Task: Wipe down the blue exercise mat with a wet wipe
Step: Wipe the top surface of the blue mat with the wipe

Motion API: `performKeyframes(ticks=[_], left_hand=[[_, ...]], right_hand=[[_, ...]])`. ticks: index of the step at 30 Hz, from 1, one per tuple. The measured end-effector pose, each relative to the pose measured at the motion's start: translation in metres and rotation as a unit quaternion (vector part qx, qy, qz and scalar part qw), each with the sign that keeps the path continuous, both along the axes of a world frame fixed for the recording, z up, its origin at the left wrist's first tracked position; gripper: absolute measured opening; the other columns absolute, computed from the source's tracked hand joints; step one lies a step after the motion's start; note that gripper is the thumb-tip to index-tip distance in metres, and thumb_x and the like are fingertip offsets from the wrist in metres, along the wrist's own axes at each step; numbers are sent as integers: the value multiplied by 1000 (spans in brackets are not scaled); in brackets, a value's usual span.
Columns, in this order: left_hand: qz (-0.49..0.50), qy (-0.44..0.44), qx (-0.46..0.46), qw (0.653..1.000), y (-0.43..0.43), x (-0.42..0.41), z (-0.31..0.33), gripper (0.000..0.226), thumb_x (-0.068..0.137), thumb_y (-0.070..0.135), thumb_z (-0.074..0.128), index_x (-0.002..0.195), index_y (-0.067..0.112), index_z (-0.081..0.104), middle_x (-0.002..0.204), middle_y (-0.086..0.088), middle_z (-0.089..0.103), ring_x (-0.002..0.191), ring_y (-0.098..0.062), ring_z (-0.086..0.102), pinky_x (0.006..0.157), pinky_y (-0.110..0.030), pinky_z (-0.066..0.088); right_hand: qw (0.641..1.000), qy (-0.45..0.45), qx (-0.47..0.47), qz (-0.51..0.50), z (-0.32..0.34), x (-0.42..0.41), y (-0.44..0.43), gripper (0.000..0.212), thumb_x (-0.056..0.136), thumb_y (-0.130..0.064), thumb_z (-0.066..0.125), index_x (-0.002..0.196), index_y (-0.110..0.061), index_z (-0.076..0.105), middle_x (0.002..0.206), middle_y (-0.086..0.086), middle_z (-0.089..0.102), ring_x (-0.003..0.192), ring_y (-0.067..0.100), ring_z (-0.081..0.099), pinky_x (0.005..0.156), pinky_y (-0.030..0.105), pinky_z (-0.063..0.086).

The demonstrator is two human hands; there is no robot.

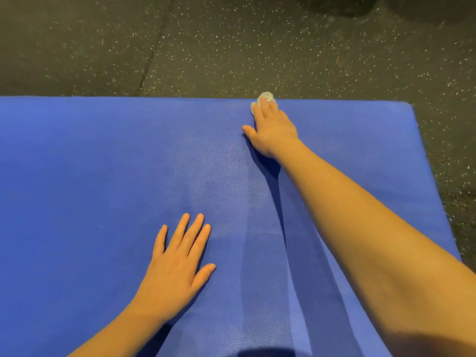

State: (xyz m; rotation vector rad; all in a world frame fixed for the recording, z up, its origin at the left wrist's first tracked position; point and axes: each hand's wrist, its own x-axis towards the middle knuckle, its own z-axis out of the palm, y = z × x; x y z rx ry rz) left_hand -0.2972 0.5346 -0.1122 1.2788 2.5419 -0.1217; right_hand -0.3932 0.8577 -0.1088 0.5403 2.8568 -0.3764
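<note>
The blue exercise mat (90,163) fills most of the view, its far edge running across the upper part. My right hand (271,128) reaches out to that far edge with straight fingers pressing a crumpled pale wet wipe (265,97) onto the mat; the wipe shows just past the fingertips. My left hand (177,264) lies flat on the mat nearer to me, fingers spread, holding nothing. A slightly shinier streak on the mat runs from near my left hand toward my right hand.
Dark speckled rubber flooring (231,47) lies beyond the mat's far edge and along its right side. A seam in the floor (152,55) runs diagonally at the upper left. The mat's right corner (409,104) is rounded.
</note>
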Motion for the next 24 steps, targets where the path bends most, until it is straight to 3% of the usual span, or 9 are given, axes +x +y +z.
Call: performKeyframes(ticks=[2,6,9,11,12,17,22,24], left_hand=[[-16,-3,-3,1000,-6,-1,-1,67,100,55,11,146,13,34,156,-5,28,145,-27,21,108,-54,21],[-21,-5,4,1000,-14,3,0,64,100,52,12,146,13,33,156,-5,28,145,-26,20,109,-52,20],[-16,-8,13,1000,-18,10,0,63,101,51,11,146,13,32,156,-4,29,145,-26,19,109,-52,20],[-17,-15,18,1000,-23,14,1,63,100,52,13,146,14,32,156,-4,28,146,-25,18,109,-51,19],[-20,-19,18,999,-27,16,2,64,100,53,14,146,14,33,157,-4,27,146,-25,18,110,-51,18],[-34,-49,32,998,-50,29,5,65,99,56,22,149,16,34,159,2,21,148,-21,15,113,-47,15],[-9,-68,57,996,-55,31,5,62,99,56,23,148,21,35,159,7,22,148,-17,14,115,-44,12],[-2,-73,61,995,-54,30,4,62,99,57,24,148,22,37,159,8,22,148,-16,14,115,-43,12]], right_hand=[[999,26,-14,23,-3,2,-21,71,96,-51,40,149,-8,19,160,15,-2,148,29,-1,116,43,17],[970,33,-9,239,-3,25,-39,72,99,-49,37,154,-11,10,161,9,-6,149,23,-6,119,37,9],[988,36,20,152,-4,27,-29,63,101,-43,33,153,-13,14,162,8,0,149,23,-2,118,37,12],[997,47,-16,66,-7,35,-43,63,100,-42,35,152,-11,16,162,10,0,149,25,-2,118,40,12],[995,60,-40,66,-9,44,-56,65,99,-43,35,152,-10,17,161,11,0,149,27,-2,119,42,12],[960,62,-73,264,-10,105,-83,64,98,-43,33,153,-13,19,161,6,1,149,23,1,118,37,10],[992,48,-58,99,-2,119,-84,62,101,-35,39,154,-13,15,162,6,-3,149,23,-4,120,40,9],[986,49,-91,134,-3,138,-107,66,97,-39,37,153,-12,17,161,7,-1,149,24,-4,120,40,8]])
